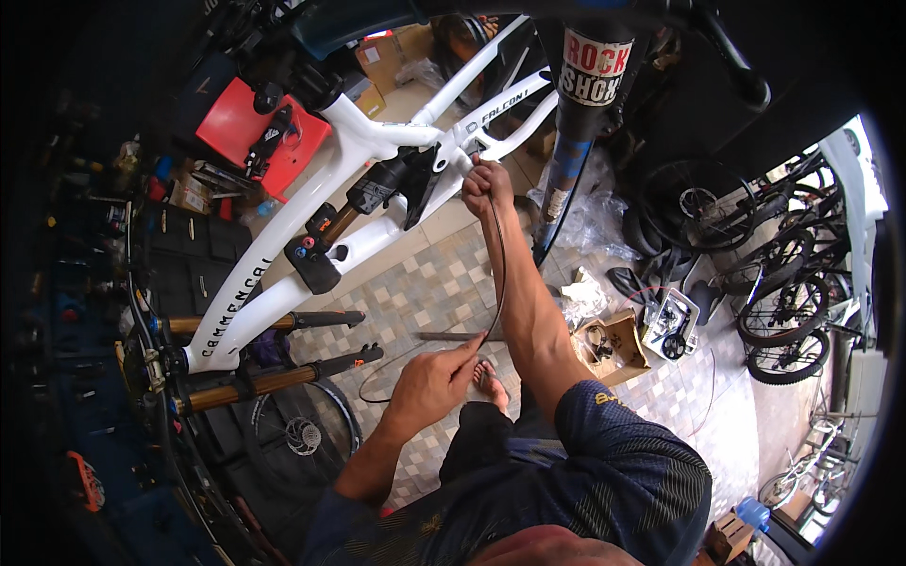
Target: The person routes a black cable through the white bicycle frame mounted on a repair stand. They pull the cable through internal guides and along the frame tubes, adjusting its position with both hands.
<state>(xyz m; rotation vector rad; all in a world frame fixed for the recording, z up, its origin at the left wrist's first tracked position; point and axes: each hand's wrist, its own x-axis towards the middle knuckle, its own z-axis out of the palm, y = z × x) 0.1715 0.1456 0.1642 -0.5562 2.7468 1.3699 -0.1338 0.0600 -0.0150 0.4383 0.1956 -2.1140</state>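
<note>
A white bike frame (274, 245) with a rear shock (377, 184) hangs across the upper left, a fork with gold stanchions (231, 391) at its lower end. My right hand (488, 186) is closed around a thin dark cable (505, 264), right up against the frame near the rear pivot; its fingertips and the cable's end there are hidden. Lower down, my left hand (427, 391) pinches the same cable between thumb and forefinger. From my right hand the cable bows down along my right forearm, and past my left hand it loops out to the left over the tiled floor.
A fork leg (566, 160) hangs close to the right of my right hand. Beside my right arm stand a cardboard box (613, 349) and a white tray (672, 325) of parts. A red chair (255, 132) is behind the frame; a wheel (302, 436) lies lower left. Several bikes (783, 302) line the right.
</note>
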